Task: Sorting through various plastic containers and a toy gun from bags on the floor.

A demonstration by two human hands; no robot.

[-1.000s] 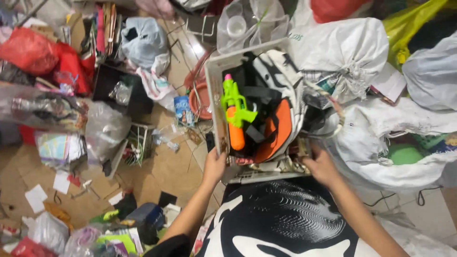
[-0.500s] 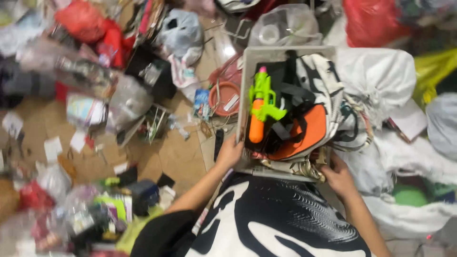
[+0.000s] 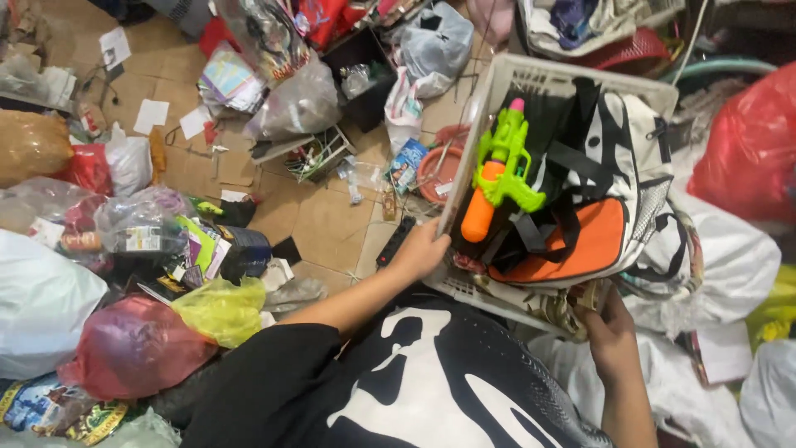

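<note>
Hands (image 3: 421, 251) (image 3: 612, 336) grip tilted white basket (image 3: 531, 79), water gun (image 3: 497, 170) muzzle pointing away.

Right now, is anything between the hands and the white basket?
No. The left hand grips the near left edge of the basket, and the right hand holds its near right corner. Nothing visible sits between them. The toy water gun and backpack lie inside.
</note>
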